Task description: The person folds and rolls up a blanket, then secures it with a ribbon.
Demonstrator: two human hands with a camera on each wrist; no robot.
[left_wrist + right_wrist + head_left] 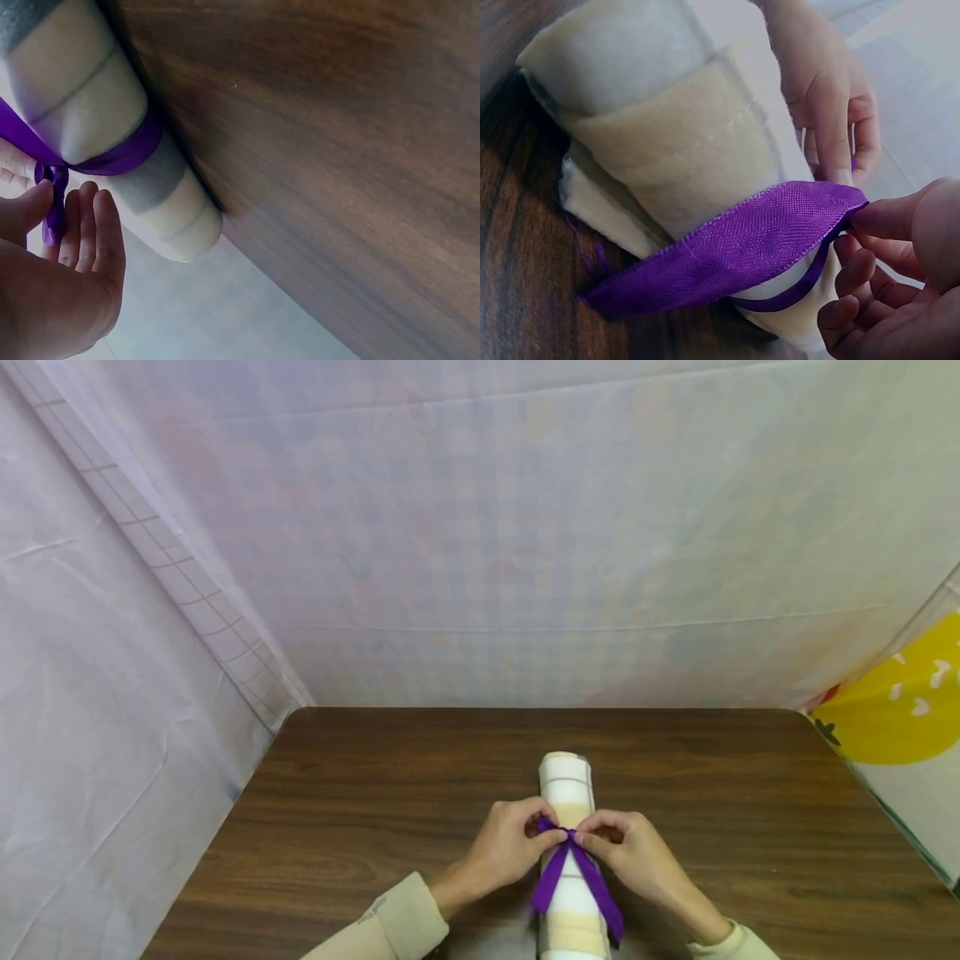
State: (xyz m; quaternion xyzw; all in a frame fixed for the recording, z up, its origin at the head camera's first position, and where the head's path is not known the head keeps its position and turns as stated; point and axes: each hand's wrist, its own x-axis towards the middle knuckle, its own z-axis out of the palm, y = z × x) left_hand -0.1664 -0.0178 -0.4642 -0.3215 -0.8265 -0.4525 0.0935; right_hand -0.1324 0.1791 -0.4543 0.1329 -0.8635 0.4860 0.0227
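A rolled fleece blanket, white and pale yellow with thin grey lines, lies lengthwise on the table. Around its middle runs a purple ribbon, gathered at the top, with two tails hanging toward the near end. My left hand pinches the ribbon between thumb and fingers on the left of the knot; in the left wrist view a purple loop shows between them. My right hand pinches the ribbon just right of the knot. The knot itself is partly hidden by the fingertips.
The dark wood table extends to both sides of the roll. Behind it hangs a pale checked cloth, with a white cloth on the left. A yellow printed shape shows on the right-hand cloth.
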